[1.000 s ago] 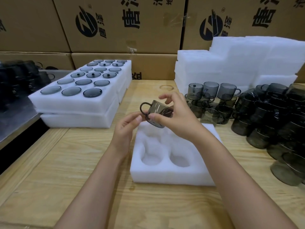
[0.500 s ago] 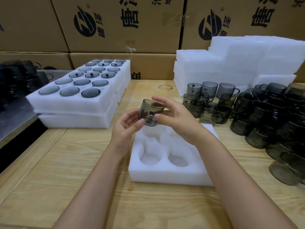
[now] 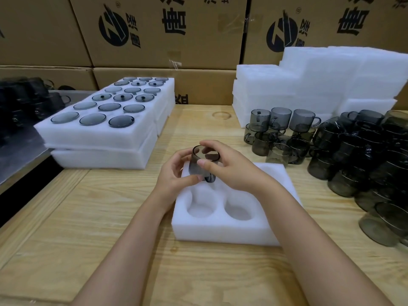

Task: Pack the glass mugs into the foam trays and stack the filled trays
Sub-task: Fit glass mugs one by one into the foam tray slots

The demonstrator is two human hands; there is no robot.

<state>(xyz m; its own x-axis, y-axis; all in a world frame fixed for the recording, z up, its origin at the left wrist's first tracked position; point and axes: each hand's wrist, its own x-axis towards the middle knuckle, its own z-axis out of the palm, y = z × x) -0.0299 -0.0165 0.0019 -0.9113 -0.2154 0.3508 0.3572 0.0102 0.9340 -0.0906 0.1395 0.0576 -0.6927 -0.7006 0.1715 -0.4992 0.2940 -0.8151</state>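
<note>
Both my hands hold one smoky grey glass mug point(image 3: 199, 165) upright over the far left part of a white foam tray point(image 3: 229, 233) in front of me. My left hand point(image 3: 176, 173) grips its left side, thumb against the lower wall. My right hand point(image 3: 229, 167) grips it from the right, fingers curled over the rim, thumb on the front. The mug's handle points down toward me. The tray's two near round pockets are empty; its far pockets are hidden behind my hands. Loose mugs point(image 3: 344, 151) are piled at the right.
Filled foam trays point(image 3: 97, 140) are stacked at the left, dark glass showing in their pockets. Empty foam trays point(image 3: 320, 85) stand stacked at the back right. Cardboard boxes point(image 3: 167, 32) wall off the back. A dark shelf with more glassware point(image 3: 24, 100) lies beyond the table's left edge.
The mug has turned from lying sideways to upright and come down closer to the tray's far left pocket. Both hands moved down with it.
</note>
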